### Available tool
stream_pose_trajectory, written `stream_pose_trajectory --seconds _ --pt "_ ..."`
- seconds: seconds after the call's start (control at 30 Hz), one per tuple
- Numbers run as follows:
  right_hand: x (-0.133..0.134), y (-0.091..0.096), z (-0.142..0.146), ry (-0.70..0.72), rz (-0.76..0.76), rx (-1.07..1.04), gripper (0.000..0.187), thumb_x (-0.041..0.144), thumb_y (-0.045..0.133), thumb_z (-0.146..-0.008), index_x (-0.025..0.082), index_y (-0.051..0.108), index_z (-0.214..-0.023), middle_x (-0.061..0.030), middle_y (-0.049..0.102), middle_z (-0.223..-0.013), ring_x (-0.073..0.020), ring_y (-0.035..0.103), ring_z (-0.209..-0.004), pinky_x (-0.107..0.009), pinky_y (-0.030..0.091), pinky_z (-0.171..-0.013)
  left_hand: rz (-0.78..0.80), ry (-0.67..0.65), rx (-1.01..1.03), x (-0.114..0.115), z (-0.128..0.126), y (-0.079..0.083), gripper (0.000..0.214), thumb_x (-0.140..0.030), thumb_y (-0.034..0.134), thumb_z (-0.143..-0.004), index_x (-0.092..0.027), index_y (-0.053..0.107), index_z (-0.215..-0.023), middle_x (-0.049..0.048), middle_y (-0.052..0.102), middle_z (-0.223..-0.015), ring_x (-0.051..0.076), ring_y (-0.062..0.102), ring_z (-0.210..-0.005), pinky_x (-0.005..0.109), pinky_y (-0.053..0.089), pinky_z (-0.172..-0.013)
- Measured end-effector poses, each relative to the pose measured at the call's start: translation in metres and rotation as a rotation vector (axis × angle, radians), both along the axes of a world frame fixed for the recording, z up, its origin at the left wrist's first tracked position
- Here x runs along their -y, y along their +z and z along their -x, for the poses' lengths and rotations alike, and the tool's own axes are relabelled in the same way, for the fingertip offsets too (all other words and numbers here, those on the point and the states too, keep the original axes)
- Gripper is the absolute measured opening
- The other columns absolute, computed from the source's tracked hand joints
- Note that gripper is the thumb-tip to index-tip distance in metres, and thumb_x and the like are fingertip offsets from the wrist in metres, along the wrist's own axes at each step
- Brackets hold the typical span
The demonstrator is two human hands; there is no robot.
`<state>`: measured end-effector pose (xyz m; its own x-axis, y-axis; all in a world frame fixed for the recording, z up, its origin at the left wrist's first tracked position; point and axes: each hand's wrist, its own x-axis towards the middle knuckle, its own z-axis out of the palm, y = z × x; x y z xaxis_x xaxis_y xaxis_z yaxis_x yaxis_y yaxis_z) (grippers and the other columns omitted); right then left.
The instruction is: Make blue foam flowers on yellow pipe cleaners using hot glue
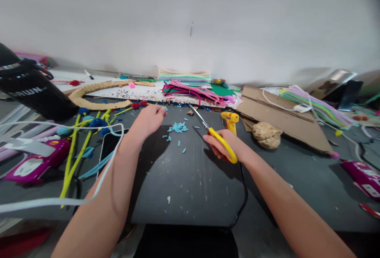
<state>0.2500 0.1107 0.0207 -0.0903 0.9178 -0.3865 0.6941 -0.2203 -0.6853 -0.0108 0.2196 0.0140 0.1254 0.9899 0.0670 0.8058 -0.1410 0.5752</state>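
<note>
My right hand (221, 143) grips a pair of scissors (221, 141) by the yellow handles; the slim metal blades point up and left, toward the back of the table. Left of it, my left hand (151, 117) is closed in a pinch, and a bit of light-blue strip (165, 109) shows at its fingertips. Between the two hands lies a small heap of short light-blue cut pieces (179, 127), with several stray bits around it. Longer light-blue strips (99, 165) rest left of my left forearm.
A yellow glue gun (230, 120) stands behind my right hand, its black cord running to the front edge. Nearby are a crumpled tan ball (267, 134) and cardboard (282, 119). At left are a black bottle (32, 88), yellow pipe cleaners (69, 159) and a white cable (109, 163).
</note>
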Motion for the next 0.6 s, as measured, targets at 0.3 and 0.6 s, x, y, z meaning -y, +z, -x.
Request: stream_pose_trajectory --seconds 0.3,0.6 --pt "-0.015 0.014 0.001 0.159 -0.154 0.449 0.025 0.040 0.059 -0.083 0.017 0.057 -0.072 -0.0056 0.065 -0.070 -0.0140 0.055 -0.059 -0.024 0.032 -0.051 -0.228 0.198 0.369 -0.004 0.018 0.010 0.031 -0.034 0.045 -0.085 -0.016 0.068 -0.073 -0.0004 0.047 -0.055 0.016 0.044 -0.057 0.027 0.031 -0.055" --pt "0.010 0.015 0.005 0.085 -0.219 0.711 0.030 0.047 0.056 -0.084 0.017 0.059 -0.080 -0.0103 0.068 -0.079 -0.0211 0.062 -0.068 -0.028 0.029 -0.053 -0.246 0.213 0.593 -0.004 0.024 0.013 0.029 -0.038 0.048 -0.085 -0.018 0.065 -0.072 -0.0024 0.036 -0.051 0.012 0.031 -0.047 0.028 0.022 -0.047"
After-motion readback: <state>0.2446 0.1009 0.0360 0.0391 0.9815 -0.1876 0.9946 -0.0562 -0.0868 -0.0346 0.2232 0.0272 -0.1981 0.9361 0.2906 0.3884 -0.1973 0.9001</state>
